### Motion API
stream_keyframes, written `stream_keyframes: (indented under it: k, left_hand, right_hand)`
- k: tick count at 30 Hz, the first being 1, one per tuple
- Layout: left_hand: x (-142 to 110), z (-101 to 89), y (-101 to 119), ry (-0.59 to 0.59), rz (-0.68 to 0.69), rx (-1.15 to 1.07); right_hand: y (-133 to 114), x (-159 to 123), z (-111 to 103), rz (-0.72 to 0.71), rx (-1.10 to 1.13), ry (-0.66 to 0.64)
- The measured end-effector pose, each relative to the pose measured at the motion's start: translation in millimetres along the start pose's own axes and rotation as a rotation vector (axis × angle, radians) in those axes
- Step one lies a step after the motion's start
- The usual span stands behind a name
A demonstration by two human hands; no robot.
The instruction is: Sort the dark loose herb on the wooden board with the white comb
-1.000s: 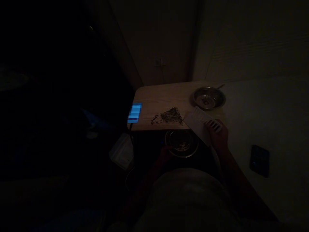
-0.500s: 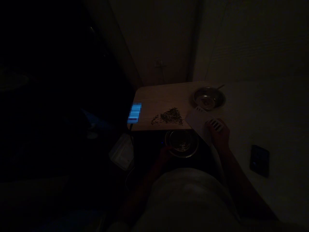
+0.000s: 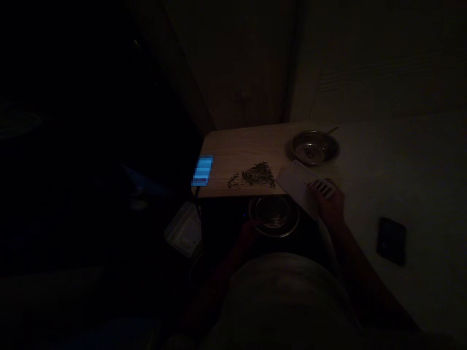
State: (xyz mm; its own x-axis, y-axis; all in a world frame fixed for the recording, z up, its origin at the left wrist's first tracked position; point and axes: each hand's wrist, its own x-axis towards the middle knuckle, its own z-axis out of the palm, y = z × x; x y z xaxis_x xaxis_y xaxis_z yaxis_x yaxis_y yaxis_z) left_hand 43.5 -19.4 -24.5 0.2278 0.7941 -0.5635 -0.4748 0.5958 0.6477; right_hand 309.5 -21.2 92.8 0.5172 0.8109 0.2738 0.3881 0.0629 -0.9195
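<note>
In the dim head view, a scatter of small dark bits [image 3: 259, 174] lies on the wooden table [image 3: 233, 141]. My right hand [image 3: 331, 204] grips a flat white slotted piece [image 3: 297, 182], its left corner close to the bits; its exact kind is unclear. Just below the table's front edge is a round metal bowl [image 3: 279, 235] with small pale bits in it. My left hand [image 3: 250, 232] is at the bowl's left rim, closed on it as far as the dark lets me see.
Another metal bowl [image 3: 317, 148] with a utensil handle stands at the table's back right. A bright blurred screen [image 3: 203, 170] sits at its left edge. A dark phone-like object [image 3: 391, 241] lies on the pale surface at right. A pale container [image 3: 186, 231] is low at left.
The white slotted piece and my right hand have shifted very slightly left in view. The picture has grown a little darker. The scattered bits look the same.
</note>
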Motion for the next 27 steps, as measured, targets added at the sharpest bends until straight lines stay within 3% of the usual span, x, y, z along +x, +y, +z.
stream_keyframes:
  k: [16,27]
  left_hand:
    - [-5.1,3.4,3.3,-0.038,0.014,-0.043]
    - [-4.2,2.9,1.5,-0.002,-0.006,-0.029]
  right_hand:
    - [5.4,0.6,-2.1,-0.015,-0.061,0.05]
    - [1.5,0.4,-3.4,-0.021,-0.081,0.108]
